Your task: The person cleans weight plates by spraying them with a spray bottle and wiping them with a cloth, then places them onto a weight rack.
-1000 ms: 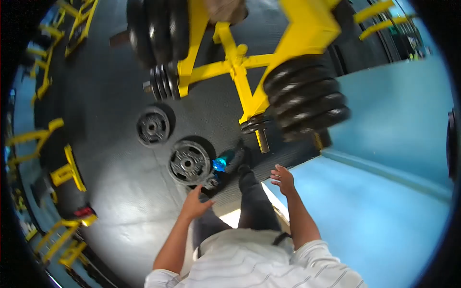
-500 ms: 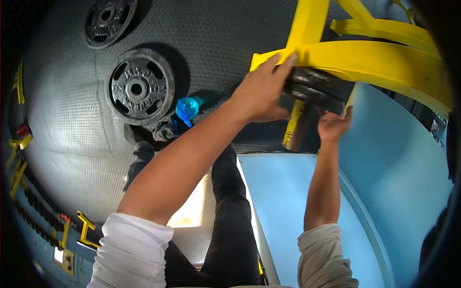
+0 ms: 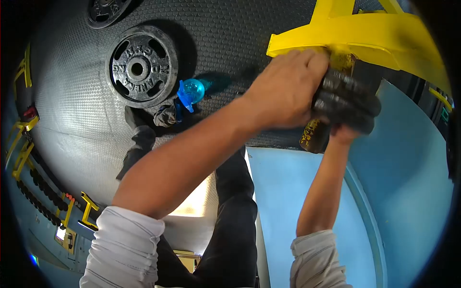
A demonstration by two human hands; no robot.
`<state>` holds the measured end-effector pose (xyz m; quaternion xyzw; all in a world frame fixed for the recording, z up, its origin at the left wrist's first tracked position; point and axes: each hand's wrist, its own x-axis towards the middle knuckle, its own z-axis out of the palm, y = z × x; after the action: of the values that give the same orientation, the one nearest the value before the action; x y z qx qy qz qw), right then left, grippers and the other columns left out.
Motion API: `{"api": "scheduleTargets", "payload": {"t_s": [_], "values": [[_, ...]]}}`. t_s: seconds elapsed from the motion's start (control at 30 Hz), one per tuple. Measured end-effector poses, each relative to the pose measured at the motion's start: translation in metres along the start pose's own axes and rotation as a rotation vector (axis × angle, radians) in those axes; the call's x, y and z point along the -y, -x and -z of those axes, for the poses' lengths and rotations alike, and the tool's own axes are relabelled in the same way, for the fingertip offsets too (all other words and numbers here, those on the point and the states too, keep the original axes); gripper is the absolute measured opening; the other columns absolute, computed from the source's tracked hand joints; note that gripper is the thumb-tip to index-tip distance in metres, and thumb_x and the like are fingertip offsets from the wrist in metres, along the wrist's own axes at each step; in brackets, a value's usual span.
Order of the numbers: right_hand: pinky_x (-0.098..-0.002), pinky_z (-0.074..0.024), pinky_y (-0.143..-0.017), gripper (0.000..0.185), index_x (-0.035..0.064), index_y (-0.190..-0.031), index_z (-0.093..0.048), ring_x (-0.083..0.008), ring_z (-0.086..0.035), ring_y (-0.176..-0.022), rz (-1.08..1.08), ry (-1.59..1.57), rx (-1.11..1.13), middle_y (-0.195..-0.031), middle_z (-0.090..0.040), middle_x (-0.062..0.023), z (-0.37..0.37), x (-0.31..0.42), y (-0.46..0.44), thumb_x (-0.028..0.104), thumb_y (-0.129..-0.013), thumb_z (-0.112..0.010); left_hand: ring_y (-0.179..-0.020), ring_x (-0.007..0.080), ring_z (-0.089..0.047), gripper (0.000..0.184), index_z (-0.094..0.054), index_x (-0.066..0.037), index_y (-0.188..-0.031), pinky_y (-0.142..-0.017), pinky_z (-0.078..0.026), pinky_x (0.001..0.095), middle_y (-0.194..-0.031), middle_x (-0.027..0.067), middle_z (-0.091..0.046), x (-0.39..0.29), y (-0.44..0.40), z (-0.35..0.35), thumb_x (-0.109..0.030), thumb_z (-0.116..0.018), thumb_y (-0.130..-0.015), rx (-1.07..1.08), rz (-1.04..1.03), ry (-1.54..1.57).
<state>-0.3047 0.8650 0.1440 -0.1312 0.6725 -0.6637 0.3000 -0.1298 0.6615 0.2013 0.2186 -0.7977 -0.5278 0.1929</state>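
Gripping black plates at right-side bar with curled fingers of left hand, touching with right hand, of unclear grip; perhaps risking pinching through uneven tilting.

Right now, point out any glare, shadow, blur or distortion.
Head view, left: pale glare on the black floor; head view, centre: dark shadow beside the blue bottle; head view, right: blur softens the handled black weight plates; head view, edges: dark rounded border, apparent wide-lens curving.

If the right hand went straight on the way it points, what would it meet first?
The black weight plates, just ahead of the right hand; it seems to touch them, though its hold is partly hidden.
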Motion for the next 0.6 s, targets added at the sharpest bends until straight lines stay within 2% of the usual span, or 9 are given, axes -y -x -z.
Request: {"api": "scheduleTargets", "payload": {"t_s": [0.07,0.13,0.17,0.27,0.33,0.43,0.53,0.57,0.6], "values": [[-0.0430,-0.0398,-0.101,0.040,0.0041,-0.120,-0.052,-0.0261,-0.049,-0.117,-0.242,-0.398,-0.102,-0.125,-0.053,-0.0121,0.037,-0.033,0.040,0.032,-0.094,-0.042,-0.096,0.0366,-0.054,0.054,-0.049,-0.004,-0.106,-0.084,-0.043,0.0423,-0.099,0.0156,-0.055,-0.014,0.028,-0.003,-0.009,-0.075,-0.058,0.060,0.048,0.003],[-0.0325,-0.0515,-0.064,0.023,0.0060,-0.088,-0.064,-0.0187,-0.062,-0.071,-0.803,-1.015,0.100,-0.082,-0.064,-0.0093,0.050,-0.013,0.058,0.025,-0.090,-0.052,-0.101,0.0350,-0.053,0.057,-0.049,-0.004,-0.108,-0.088,-0.040,0.0428,-0.103,0.0149,-0.054,-0.030,0.061,-0.001,-0.007,-0.072,-0.056,0.181,0.113,0.010],[-0.0325,-0.0515,-0.064,0.023,0.0060,-0.088,-0.064,-0.0187,-0.062,-0.071,-0.810,-1.021,0.101,-0.082,-0.064,-0.0093,0.053,-0.007,0.085,0.025,-0.090,-0.052,-0.105,0.0354,-0.052,0.061,-0.050,-0.004,-0.110,-0.091,-0.039,0.0437,-0.107,0.0159,-0.054,-0.038,0.079,-0.002,-0.007,-0.072,-0.054,0.182,0.132,0.039],[-0.0458,-0.0354,-0.104,0.043,0.0054,-0.108,-0.059,-0.0292,-0.052,-0.111,-0.435,-0.721,-0.207,-0.111,-0.058,-0.0149,0.041,0.003,0.196,0.040,-0.094,-0.039,-0.107,0.0359,-0.051,0.064,-0.051,-0.001,-0.112,-0.094,-0.038,0.0441,-0.110,0.0175,-0.053,-0.061,0.128,0.002,-0.011,-0.077,-0.053,0.257,0.222,0.138],[-0.0484,-0.0355,-0.102,0.052,0.0013,-0.106,-0.060,-0.0333,-0.053,-0.107,-0.410,-0.555,-0.297,-0.106,-0.061,-0.0187,-0.018,0.037,0.213,0.043,-0.092,-0.034,-0.108,0.0357,-0.051,0.067,-0.050,-0.001,-0.114,-0.095,-0.038,0.0438,-0.111,0.0181,-0.052,-0.070,0.155,0.009,-0.013,-0.079,-0.055,0.341,0.333,0.202],[-0.0486,-0.0358,-0.101,0.058,-0.0031,-0.103,-0.061,-0.0364,-0.054,-0.104,-0.618,-0.522,-0.359,-0.102,-0.062,-0.0219,-0.025,0.033,0.249,0.044,-0.090,-0.030,-0.108,0.0365,-0.052,0.071,-0.048,-0.001,-0.116,-0.093,-0.040,0.0429,-0.112,0.0188,-0.051,-0.065,0.189,0.018,-0.020,-0.082,-0.057,0.473,0.494,0.200],[-0.0450,-0.0430,-0.095,0.052,-0.0020,-0.102,-0.062,-0.0333,-0.059,-0.101,-0.786,-0.511,-0.427,-0.101,-0.065,-0.0192,-0.029,-0.003,0.261,0.042,-0.089,-0.039,-0.105,0.0377,-0.053,0.077,-0.045,-0.001,-0.118,-0.089,-0.045,0.0425,-0.113,0.0191,-0.049,-0.041,0.204,0.017,-0.029,-0.085,-0.058,0.512,0.658,0.110],[-0.0426,-0.0455,-0.093,0.047,0.0011,-0.102,-0.064,-0.0297,-0.061,-0.100,-0.875,-0.619,-0.533,-0.101,-0.066,-0.0158,-0.028,-0.019,0.262,0.041,-0.088,-0.044,-0.103,0.0391,-0.054,0.081,-0.043,0.000,-0.119,-0.087,-0.047,0.0429,-0.115,0.0198,-0.048,-0.027,0.205,0.016,-0.035,-0.085,-0.059,0.491,0.691,0.111],[-0.0410,-0.0456,-0.094,0.044,0.0036,-0.103,-0.064,-0.0273,-0.061,-0.101,-0.901,-0.708,-0.449,-0.103,-0.066,-0.0131,-0.045,-0.028,0.245,0.040,-0.089,-0.045,-0.103,0.0391,-0.054,0.081,-0.043,0.000,-0.119,-0.087,-0.047,0.0429,-0.115,0.0198,-0.048,-0.009,0.207,0.012,-0.035,-0.085,-0.059,0.481,0.699,0.098]]}}
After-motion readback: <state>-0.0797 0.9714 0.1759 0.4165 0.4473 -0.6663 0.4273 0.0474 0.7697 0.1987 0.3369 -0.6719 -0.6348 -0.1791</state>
